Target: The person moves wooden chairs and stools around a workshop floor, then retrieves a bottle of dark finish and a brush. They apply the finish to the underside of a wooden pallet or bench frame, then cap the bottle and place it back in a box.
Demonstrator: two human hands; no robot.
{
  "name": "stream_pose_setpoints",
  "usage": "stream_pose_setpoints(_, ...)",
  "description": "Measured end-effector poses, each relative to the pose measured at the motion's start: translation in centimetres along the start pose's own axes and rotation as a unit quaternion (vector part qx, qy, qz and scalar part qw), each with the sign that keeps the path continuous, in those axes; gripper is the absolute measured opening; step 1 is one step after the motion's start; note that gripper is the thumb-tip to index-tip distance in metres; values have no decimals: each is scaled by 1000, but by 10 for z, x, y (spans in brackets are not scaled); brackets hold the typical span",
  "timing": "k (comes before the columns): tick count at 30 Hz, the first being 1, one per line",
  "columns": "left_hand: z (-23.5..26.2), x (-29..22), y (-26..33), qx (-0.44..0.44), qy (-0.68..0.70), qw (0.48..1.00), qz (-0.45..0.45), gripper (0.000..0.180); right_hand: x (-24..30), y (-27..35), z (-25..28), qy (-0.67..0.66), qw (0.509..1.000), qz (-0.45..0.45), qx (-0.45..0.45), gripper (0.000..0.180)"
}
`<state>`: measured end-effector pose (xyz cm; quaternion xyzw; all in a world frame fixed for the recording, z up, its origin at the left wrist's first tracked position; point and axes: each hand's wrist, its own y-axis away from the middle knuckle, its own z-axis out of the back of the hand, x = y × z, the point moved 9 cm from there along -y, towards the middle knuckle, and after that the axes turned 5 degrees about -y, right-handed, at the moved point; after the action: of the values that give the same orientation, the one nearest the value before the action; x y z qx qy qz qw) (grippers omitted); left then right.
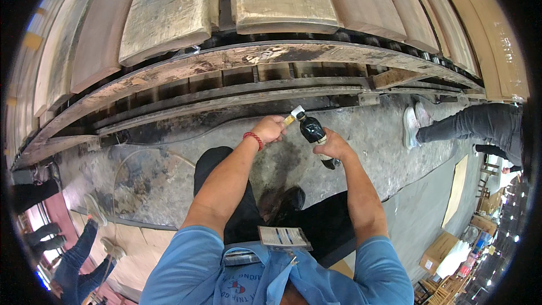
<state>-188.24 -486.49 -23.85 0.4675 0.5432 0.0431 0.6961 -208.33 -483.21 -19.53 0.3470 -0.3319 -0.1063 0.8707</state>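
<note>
My right hand (335,146) is closed around the middle of a black, glossy, bottle-shaped object (312,129) with a pale band; its exact kind is unclear. It tilts, with its narrow end up and to the left. My left hand (271,129), with a red beaded bracelet at the wrist, grips a small yellow piece with a white end (297,112). That white end is right at the narrow tip of the black object; I cannot tell whether they touch. Both hands are above the floor, between my knees and the rack.
A long low rack (248,53) carries thick wooden boards (282,0) in front of me. A thin hose (116,178) curves over the concrete floor at left. People's legs stand at right (474,127) and lower left (82,260). Cardboard boxes (439,251) and stools are at far right.
</note>
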Motion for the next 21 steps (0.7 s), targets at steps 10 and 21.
stream_pose_setpoints(10, -6, -4, 0, 1, -7, 1000, -12, 28, 1, 8, 2, -58, 998, -11, 23, 62)
stream_pose_setpoints(21, -12, -7, -6, 6, 2, 999, -32, 27, -4, 13, 5, -68, 997, -27, 39, 62)
